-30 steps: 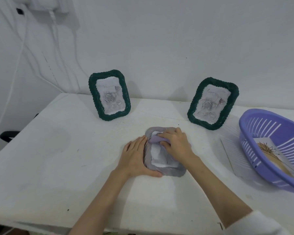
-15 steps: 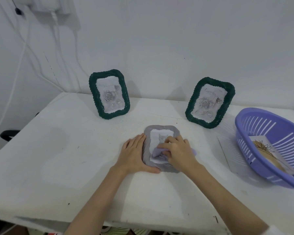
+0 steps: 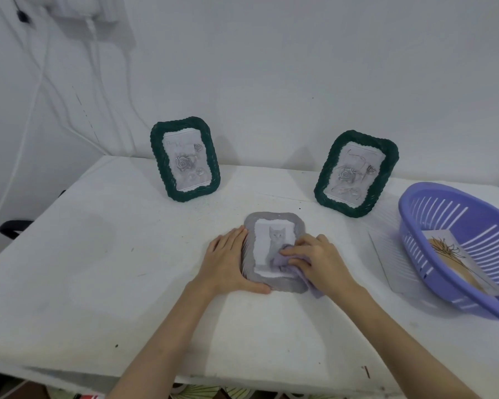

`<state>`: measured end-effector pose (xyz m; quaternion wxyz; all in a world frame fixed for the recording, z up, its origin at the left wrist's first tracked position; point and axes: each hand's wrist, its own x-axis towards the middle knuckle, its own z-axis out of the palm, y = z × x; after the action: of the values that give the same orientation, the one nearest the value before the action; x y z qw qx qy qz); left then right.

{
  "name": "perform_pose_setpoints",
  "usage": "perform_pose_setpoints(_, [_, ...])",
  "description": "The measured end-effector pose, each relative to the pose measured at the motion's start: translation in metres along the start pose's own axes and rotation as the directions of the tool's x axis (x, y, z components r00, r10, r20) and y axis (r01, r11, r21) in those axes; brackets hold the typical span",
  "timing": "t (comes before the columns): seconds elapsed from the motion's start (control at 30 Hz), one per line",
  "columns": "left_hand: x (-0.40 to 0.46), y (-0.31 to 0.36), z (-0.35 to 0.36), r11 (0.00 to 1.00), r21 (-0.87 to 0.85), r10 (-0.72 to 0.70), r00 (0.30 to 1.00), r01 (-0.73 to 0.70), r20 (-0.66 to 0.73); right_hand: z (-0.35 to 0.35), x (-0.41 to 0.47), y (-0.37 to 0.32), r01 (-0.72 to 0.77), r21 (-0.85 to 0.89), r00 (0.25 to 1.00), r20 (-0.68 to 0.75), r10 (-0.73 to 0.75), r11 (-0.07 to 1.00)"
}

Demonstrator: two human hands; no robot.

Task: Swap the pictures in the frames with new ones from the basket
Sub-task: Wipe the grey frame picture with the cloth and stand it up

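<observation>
Three picture frames are on the white bench point(image 3: 98, 283). One grey frame point(image 3: 273, 223) lies flat on it with a cat picture point(image 3: 275, 236) facing up. This frame is the landmark. On its left edge rests the left hand point(image 3: 228, 262), the fingers spread flat and the thumb along the near corner, so this grip is open and only presses the frame. On its lower right part is the right hand point(image 3: 319, 259), with fingers closed on a small lilac cloth point(image 3: 283, 259) which touches the picture. Behind the frame to the left stands a green frame point(image 3: 185, 159), and behind it to the right a second green frame point(image 3: 356, 174); both hold rose pictures and lean backward. Far right of the grey frame sits a purple basket point(image 3: 415, 226) with a picture point(image 3: 455, 254) inside. Between basket and grey frame lies a white sheet point(image 3: 392, 254).
</observation>
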<state>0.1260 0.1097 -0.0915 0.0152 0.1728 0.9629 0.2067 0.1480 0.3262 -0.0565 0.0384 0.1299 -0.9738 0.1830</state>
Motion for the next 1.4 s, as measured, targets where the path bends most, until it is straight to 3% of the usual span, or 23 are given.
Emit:
perform_pose_setpoints(0.13, [0.0,-0.001,0.001,1.0,-0.003,-0.001,1.0,0.001,0.003,0.008,0.042,0.003,-0.109,0.02,0.986,-0.128,0.11,0.994])
perform_pose_setpoints(0.23, [0.001,0.0,0.001,1.0,-0.011,-0.004,1.0,0.004,0.005,0.015,0.069,-0.003,-0.12,0.051,0.981,-0.148,0.127,0.991])
perform_pose_setpoints(0.5, [0.0,-0.001,0.002,1.0,-0.004,0.007,1.0,-0.007,-0.007,0.018,0.031,-0.014,0.189,0.098,0.982,-0.04,-0.186,0.977])
perform_pose_setpoints(0.7, [-0.001,0.0,0.002,1.0,-0.013,-0.006,1.0,0.006,-0.004,0.003,-0.002,-0.012,0.235,0.092,0.961,0.126,-0.245,0.968])
perform_pose_setpoints(0.8, [-0.001,0.001,0.002,1.0,0.0,-0.006,1.0,0.006,0.002,-0.016,-0.001,-0.012,0.084,0.336,0.979,0.147,-0.14,0.938])
perform_pose_setpoints(0.83, [0.0,0.001,0.002,1.0,0.004,-0.008,1.0,0.008,0.003,-0.022,0.002,-0.01,0.012,0.327,0.989,0.134,-0.059,0.945])
perform_pose_setpoints(0.93, [-0.001,0.0,0.003,1.0,0.0,-0.011,1.0,0.011,0.008,-0.032,0.007,0.0,-0.13,-0.021,0.979,0.154,0.132,0.991])
perform_pose_setpoints(0.97, [-0.001,-0.001,0.003,1.0,-0.002,-0.013,1.0,0.013,0.009,-0.033,0.006,0.001,-0.153,-0.039,0.969,0.19,0.158,0.987])
perform_pose_setpoints(1.07, [-0.001,0.0,0.0,1.0,-0.005,-0.023,0.999,0.023,0.044,-0.034,0.002,0.0,-0.201,0.12,0.95,0.267,0.163,0.972])
perform_pose_setpoints(1.17, [-0.001,0.007,-0.014,0.997,-0.08,-0.01,0.99,0.022,0.142,-0.038,0.001,0.0,-0.284,0.384,0.951,0.227,0.208,0.879])
perform_pose_setpoints(1.23, [-0.003,0.018,-0.023,0.924,-0.375,-0.039,0.994,0.076,0.106,-0.039,0.0,-0.001,-0.339,0.637,0.94,0.199,0.276,0.693])
perform_pose_setpoints(1.3, [-0.006,0.036,-0.029,0.667,-0.732,-0.133,0.989,0.141,0.07,-0.036,0.0,-0.01,-0.335,0.814,0.93,0.203,0.308,0.475])
perform_pose_setpoints(1.37, [-0.006,0.053,-0.03,0.427,-0.89,-0.172,0.981,0.16,0.093,-0.029,0.001,-0.023,-0.267,0.894,0.936,0.153,0.316,0.36])
perform_pose_setpoints(1.4, [-0.004,0.061,-0.029,0.375,-0.915,-0.188,0.979,0.147,0.08,-0.025,0.002,-0.029,-0.236,0.906,0.941,0.123,0.316,0.35])
